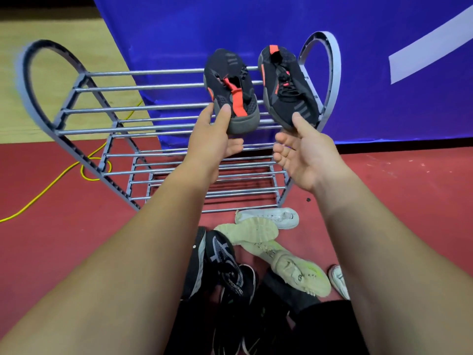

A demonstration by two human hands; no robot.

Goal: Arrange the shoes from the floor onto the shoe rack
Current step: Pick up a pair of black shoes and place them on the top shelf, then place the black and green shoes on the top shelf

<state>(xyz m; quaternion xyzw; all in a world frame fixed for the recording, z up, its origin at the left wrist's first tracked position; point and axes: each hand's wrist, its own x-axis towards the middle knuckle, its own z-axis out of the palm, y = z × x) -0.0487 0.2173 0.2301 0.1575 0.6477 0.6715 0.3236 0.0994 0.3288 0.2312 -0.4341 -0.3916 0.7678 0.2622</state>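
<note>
A grey metal shoe rack (128, 108) with several barred tiers stands in front of me. Two black shoes with orange trim lie on the right end of its top tier. My left hand (212, 139) grips the heel end of the left black shoe (230, 90), thumb on its side. My right hand (304, 152) pinches the near end of the right black shoe (286, 90), thumb on top and fingers curled underneath. On the floor by the rack's foot lie a white sneaker (271, 216), two cream shoes (294, 272) and black sneakers (220, 260) in a loose pile.
A blue banner (256, 21) hangs close behind the rack. A yellow cable (64, 172) runs across the red floor at the left and loops around the rack's left frame. Another white shoe (337, 280) peeks out beside my right forearm.
</note>
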